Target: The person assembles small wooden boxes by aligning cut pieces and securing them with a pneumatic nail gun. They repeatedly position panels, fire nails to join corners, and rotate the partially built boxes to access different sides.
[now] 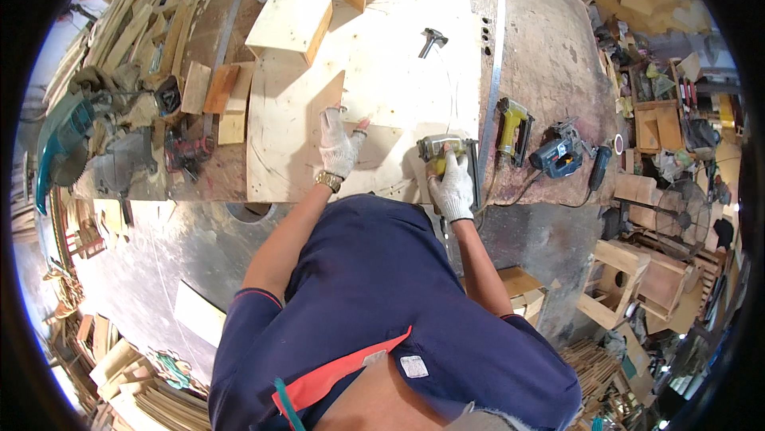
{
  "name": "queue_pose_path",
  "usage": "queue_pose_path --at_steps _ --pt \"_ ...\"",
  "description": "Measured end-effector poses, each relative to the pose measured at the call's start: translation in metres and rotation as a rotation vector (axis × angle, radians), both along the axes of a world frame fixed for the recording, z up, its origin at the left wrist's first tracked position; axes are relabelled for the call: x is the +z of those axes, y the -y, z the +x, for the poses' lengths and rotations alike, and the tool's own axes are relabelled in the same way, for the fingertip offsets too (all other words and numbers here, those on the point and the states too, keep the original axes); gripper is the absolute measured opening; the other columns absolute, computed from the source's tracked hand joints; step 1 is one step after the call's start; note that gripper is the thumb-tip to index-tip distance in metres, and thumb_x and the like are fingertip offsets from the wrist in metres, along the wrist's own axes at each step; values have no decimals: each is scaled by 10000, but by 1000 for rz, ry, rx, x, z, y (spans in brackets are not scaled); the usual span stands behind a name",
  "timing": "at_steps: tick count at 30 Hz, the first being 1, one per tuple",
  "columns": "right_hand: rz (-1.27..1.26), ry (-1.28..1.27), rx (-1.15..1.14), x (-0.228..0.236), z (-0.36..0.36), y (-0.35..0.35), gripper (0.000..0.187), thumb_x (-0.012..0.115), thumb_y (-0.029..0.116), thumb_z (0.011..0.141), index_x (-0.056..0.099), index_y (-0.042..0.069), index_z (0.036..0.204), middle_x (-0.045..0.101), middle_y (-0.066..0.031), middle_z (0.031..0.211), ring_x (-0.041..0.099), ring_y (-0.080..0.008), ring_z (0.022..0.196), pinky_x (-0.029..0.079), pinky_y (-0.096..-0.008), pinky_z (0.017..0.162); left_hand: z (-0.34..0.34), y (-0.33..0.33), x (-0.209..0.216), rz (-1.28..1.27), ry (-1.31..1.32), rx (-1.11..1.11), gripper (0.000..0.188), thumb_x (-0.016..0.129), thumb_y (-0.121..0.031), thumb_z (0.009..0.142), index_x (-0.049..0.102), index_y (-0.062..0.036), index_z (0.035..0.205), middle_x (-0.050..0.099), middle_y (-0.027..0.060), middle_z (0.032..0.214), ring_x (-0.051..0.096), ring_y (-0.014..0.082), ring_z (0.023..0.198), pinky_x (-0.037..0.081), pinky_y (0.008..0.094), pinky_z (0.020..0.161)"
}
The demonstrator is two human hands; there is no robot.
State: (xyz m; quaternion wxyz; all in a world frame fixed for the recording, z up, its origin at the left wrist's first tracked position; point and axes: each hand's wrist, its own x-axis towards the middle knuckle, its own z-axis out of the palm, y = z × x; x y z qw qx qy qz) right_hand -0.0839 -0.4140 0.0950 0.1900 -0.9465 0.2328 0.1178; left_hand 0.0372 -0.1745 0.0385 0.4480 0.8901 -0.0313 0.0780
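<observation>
On the brown bench, at right, can see a yellow-green nail gun lying near a blue jigsaw; just beside it, can find a black-handled tool with a cord; at far left, can notice a teal saw with toothed blade, and nearer, a red drill; beyond the bench at right, can see a fan; at lower left, stacked wood strips.

Two hands, two nail guns, one hammer, one jigsaw.
</observation>
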Motion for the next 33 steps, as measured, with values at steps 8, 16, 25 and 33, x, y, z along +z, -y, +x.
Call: queue_pose_path --at_steps 8,16,25,33 --pt "532 250 -168 -24 118 -2 666 558 562 1029 642 -32 1318 738 -290 1127 716 -462 1028 559 -481 929 5 3 8 -217 -174 -38 661 799 -285 948 455 12 1428 553 229 1357 592 324 1178 492 453 1022" --pt "860 399 -155 -34 130 -38 820 733 611 922 578 -34 1404 695 -282 1281 682 -389 1198 527 -463 1004 -20 -22 18 -486 -342 -31 532 738 -120 997 450 5 1426 541 126 1361 560 187 1139 476 335 1020" --pt "1284 78 -370 -6 132 20 682 799 447 881 594 16 1368 680 -110 1072 621 -162 794 507 -335 604 -48 -8 42 -557 -385 -124 720 713 -92 1020 322 -3 1617 499 164 1506 516 209 1326 439 333 1096" --pt "1804 328 -779 -34 169 110 569 495 413 1106 360 17 1491 644 -265 1199 678 -333 970 582 -414 821 -73 -41 48 -648 -413 208 615 632 -114 1065 348 -40 1607 557 178 1479 617 204 1239 498 303 985"
